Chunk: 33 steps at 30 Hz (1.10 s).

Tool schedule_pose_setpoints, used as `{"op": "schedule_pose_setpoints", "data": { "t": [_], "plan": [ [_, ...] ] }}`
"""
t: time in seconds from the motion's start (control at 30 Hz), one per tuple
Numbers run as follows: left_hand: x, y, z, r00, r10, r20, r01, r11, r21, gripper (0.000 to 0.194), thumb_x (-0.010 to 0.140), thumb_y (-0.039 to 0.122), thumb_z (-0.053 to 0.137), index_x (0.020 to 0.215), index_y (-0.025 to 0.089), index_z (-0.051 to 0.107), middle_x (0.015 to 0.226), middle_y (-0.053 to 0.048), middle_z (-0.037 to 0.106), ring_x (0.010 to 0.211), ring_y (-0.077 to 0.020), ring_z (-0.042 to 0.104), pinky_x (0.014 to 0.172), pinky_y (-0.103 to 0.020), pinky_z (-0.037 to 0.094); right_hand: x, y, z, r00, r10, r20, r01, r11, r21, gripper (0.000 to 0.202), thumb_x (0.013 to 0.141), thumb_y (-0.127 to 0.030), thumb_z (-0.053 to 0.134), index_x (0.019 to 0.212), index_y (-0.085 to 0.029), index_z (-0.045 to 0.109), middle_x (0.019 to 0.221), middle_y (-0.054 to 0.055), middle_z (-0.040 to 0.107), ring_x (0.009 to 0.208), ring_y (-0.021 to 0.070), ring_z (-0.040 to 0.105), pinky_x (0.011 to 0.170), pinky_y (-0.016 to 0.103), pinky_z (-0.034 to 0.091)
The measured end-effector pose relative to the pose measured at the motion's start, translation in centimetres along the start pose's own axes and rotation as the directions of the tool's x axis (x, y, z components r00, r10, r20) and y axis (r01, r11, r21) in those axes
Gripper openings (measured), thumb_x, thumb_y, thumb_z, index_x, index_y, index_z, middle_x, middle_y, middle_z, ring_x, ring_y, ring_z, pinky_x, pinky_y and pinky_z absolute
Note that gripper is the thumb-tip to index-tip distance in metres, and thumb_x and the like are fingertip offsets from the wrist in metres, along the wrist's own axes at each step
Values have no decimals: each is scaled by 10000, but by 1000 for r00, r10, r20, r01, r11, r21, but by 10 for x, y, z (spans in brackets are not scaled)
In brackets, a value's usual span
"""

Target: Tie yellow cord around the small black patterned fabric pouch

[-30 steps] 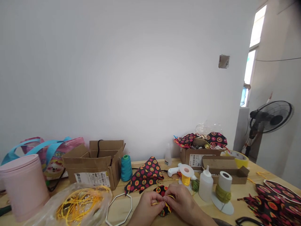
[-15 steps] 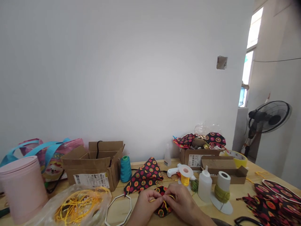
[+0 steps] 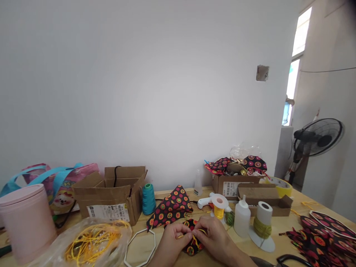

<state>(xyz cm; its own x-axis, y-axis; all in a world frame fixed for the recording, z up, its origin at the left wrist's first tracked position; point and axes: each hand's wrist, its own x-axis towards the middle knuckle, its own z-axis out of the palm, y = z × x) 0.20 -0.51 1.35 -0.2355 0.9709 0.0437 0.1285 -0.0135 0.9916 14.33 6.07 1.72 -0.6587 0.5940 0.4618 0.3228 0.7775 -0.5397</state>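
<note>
Both hands meet low in the middle of the head view, over a small dark patterned fabric piece [image 3: 190, 249] with round flower prints. My left hand [image 3: 175, 240] is closed, thumb and finger pinching a thin yellow cord [image 3: 195, 241]. Fingertips almost touching it, my right hand [image 3: 213, 234] pinches the same cord from the other side. The cord lies against the fabric, and its exact knot or loop is hidden by the fingers. Just beyond the hands lies a larger folded piece of the same fabric [image 3: 175, 207]. A white octagonal frame [image 3: 140, 247] rests to the left.
A bag of yellow cords [image 3: 91, 243], a pink canister [image 3: 27, 224], a cardboard box [image 3: 111, 196] and a teal thread cone [image 3: 148, 199] stand left. To the right are a glue gun [image 3: 205, 202], a yellow cord spool [image 3: 218, 207], a white squeeze bottle [image 3: 242, 218] and piled fabric [image 3: 319, 241].
</note>
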Motion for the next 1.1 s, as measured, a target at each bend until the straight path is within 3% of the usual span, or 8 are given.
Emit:
{"op": "schedule_pose_setpoints", "data": {
  "t": [0.4, 0.53, 1.1],
  "plan": [
    [1, -8, -1, 999, 26, 20, -27, 998, 62, 251, 579, 346, 642, 634, 102, 653, 602, -22, 621, 592, -142, 520, 566, -236, 377, 0, -2, -1, 1000, -1, 22, 0, 1000, 21, 125, 744, -233, 521, 673, -185, 612, 648, 1, 603, 629, 125, 522, 563, 213, 336],
    [1, -10, -1, 999, 11, 37, -14, 997, 75, 219, 585, 312, 634, 618, 96, 649, 538, -3, 594, 518, -121, 496, 505, -224, 355, 0, 0, -1, 999, 17, 33, -17, 1000, 0, 112, 736, -222, 532, 674, -190, 619, 655, -1, 613, 634, 127, 530, 562, 214, 337],
    [-2, -3, 0, 999, 15, 42, -20, 993, 120, 140, 606, 203, 569, 604, 85, 644, 544, -11, 597, 517, -119, 490, 511, -224, 353, 0, -3, -2, 998, -11, 60, 11, 1000, -2, 103, 720, -176, 535, 654, -186, 612, 637, -17, 605, 631, 101, 520, 572, 192, 325]
  ]
}}
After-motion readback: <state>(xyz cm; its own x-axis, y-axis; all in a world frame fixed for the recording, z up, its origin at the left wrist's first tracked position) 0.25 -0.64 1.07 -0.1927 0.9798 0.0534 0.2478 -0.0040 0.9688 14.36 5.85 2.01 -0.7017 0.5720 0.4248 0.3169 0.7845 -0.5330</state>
